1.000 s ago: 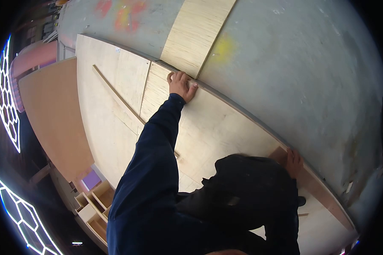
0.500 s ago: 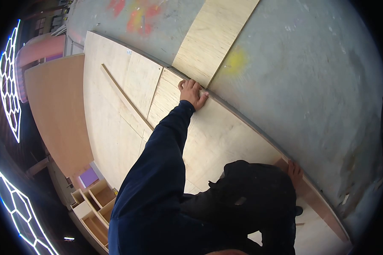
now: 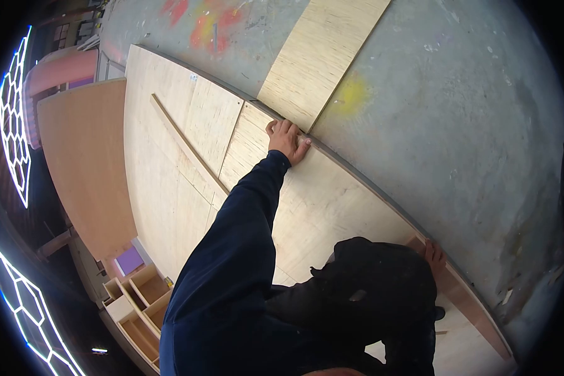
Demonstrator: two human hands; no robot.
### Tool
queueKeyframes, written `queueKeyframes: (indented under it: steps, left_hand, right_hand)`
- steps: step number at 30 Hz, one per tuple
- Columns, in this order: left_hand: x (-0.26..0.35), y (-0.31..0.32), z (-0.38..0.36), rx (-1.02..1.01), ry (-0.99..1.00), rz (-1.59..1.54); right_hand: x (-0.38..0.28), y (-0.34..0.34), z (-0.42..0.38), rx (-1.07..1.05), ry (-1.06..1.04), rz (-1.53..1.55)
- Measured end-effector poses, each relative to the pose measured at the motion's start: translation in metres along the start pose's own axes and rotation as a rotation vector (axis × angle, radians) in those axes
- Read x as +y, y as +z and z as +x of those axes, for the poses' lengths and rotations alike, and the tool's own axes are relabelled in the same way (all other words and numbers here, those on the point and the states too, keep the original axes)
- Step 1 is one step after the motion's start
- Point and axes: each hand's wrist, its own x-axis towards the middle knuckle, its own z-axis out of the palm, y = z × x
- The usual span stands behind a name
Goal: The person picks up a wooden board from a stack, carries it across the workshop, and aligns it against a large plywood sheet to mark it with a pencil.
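Note:
A large pale plywood panel [image 3: 338, 207] with a raised edge spans the middle of the head view. My left hand [image 3: 288, 141] reaches out in a dark blue sleeve, its fingers bent over the panel's edge and the thumb apart. Lower on the same edge is my right hand [image 3: 434, 258], fingers hooked over the rim; its palm and wrist are hidden behind a dark shape [image 3: 382, 288]. A narrow wooden strip [image 3: 188, 144] lies across the panel. Just beyond my left hand, a plywood board [image 3: 323, 59] on the floor meets the edge.
Grey concrete floor [image 3: 445, 138] with red and yellow paint stains runs along the far side. To the left stand a brown curved board [image 3: 84, 163] and a wooden unit with compartments [image 3: 150, 285]. Bright hexagonal lights [image 3: 15, 119] hang at the far left.
The view has shifted slightly, so the panel and floor board sit a little further right. Both hands keep their places on the panel's edge.

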Motion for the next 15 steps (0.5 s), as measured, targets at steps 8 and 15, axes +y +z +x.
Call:
queueKeyframes:
  steps: [8,15]
  left_hand:
    - [-0.002,-0.001,-0.001,-0.009,-0.013,0.009]
    - [-0.004,0.003,-0.004,0.023,-0.004,-0.026]
  right_hand:
    - [-0.001,0.001,0.0,0.019,-0.005,-0.007]
    - [0.017,0.011,-0.016,-0.205,-0.098,0.006]
